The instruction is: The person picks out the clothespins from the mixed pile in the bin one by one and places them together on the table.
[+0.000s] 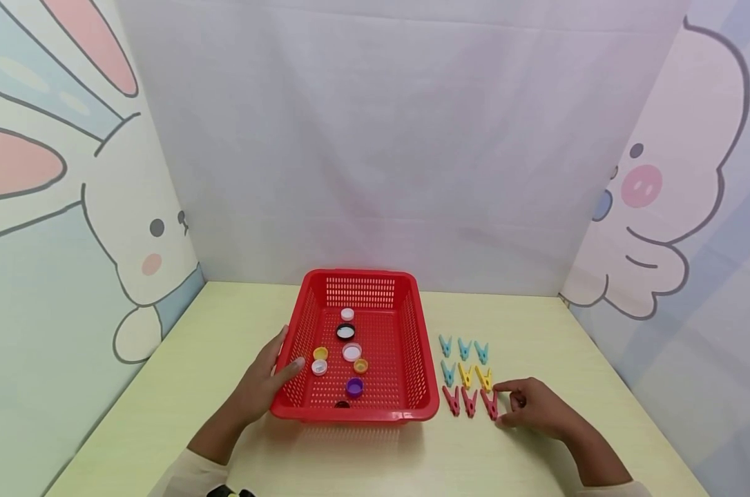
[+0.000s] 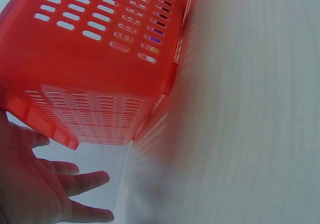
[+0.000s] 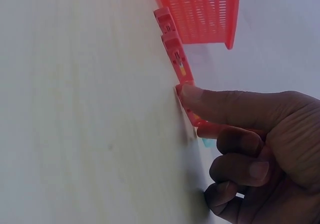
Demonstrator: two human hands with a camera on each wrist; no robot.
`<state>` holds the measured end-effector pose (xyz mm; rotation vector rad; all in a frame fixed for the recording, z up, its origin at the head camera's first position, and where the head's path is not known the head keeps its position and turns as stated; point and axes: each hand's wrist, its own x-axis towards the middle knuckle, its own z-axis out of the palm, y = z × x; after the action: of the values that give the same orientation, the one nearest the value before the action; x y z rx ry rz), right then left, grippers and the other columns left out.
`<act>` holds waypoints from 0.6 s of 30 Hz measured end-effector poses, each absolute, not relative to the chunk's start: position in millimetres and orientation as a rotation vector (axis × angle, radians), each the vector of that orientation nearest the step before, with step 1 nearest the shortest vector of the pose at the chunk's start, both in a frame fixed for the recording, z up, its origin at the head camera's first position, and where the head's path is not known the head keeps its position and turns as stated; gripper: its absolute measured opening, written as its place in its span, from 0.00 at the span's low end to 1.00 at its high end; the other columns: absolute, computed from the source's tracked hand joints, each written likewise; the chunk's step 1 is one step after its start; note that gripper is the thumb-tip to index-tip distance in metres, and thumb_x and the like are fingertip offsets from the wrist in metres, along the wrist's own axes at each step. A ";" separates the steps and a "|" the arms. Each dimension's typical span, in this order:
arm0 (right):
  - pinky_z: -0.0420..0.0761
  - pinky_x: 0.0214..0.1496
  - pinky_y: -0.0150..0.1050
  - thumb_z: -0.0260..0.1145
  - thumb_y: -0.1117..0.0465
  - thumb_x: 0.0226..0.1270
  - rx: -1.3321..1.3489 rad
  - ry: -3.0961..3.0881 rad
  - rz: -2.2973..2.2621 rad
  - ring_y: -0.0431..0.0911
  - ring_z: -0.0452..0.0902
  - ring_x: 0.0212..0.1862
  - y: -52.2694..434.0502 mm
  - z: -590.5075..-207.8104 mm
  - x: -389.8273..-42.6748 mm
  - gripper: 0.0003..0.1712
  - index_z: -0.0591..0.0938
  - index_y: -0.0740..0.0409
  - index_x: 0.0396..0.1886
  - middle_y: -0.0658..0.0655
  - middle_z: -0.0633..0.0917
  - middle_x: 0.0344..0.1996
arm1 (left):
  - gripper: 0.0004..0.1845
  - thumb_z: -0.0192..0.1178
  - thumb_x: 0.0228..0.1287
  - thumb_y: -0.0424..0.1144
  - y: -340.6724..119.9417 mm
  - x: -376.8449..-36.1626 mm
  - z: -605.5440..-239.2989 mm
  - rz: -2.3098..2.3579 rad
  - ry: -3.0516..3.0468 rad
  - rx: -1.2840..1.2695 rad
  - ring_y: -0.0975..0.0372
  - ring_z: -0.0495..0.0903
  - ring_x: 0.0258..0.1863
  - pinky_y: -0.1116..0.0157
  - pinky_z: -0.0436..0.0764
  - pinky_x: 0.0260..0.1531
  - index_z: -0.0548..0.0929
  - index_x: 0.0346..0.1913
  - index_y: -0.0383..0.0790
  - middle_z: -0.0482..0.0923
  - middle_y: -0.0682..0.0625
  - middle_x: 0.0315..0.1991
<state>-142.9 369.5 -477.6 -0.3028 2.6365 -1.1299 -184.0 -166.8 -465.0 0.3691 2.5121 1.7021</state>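
A red plastic basket [image 1: 422,331] stands on the table with several bottle caps on its floor. My left hand [image 1: 263,383] is at its left side, the thumb over the rim; in the left wrist view its fingers [image 2: 82,184] stretch out straight and spread below the rim. To the right of the basket, small clothespins lie in three rows: blue clothespins [image 1: 465,349] at the back, one blue and two yellow clothespins [image 1: 465,376] between, red clothespins [image 1: 452,402] in front. My right hand [image 1: 536,411] pinches the rightmost red clothespin [image 1: 489,406] between thumb and index finger, other fingers curled.
Among the caps are a purple cap [image 1: 354,387], a black-rimmed cap [image 1: 346,332] and a yellow cap [image 1: 320,353]. A pale wall [image 1: 375,172] rises behind the table [image 1: 362,462], with cartoon-printed panels [image 1: 661,228] at both sides.
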 end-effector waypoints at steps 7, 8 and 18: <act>0.65 0.23 0.31 0.84 0.62 0.62 -0.300 2.608 -1.188 0.36 0.63 0.22 374.1 -477.4 -143.8 0.39 0.81 0.76 0.68 0.48 0.72 0.20 | 0.56 0.71 0.72 0.53 -167.1 -187.3 -467.8 1.726 2.496 0.395 0.46 0.87 0.62 0.56 0.95 0.47 0.47 0.90 0.49 0.69 0.37 0.77; 0.66 0.23 0.30 0.84 0.61 0.62 -0.295 2.607 -1.191 0.35 0.63 0.22 374.6 -477.4 -143.9 0.39 0.81 0.76 0.68 0.47 0.72 0.20 | 0.55 0.71 0.72 0.53 -167.1 -187.8 -468.0 1.730 2.495 0.399 0.46 0.87 0.62 0.56 0.95 0.47 0.47 0.90 0.49 0.69 0.37 0.77; 0.67 0.26 0.32 0.84 0.62 0.61 -0.329 2.639 -1.215 0.34 0.62 0.24 377.9 -468.8 -142.5 0.43 0.77 0.80 0.70 0.46 0.70 0.21 | 0.48 0.58 0.82 0.53 -168.5 -188.7 -467.3 1.734 2.467 0.419 0.50 0.87 0.58 0.58 0.94 0.48 0.43 0.91 0.47 0.66 0.36 0.79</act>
<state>-142.5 377.9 -468.8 -0.3293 2.6385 -1.2146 -188.7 -168.5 -467.3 0.4188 2.4673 1.7335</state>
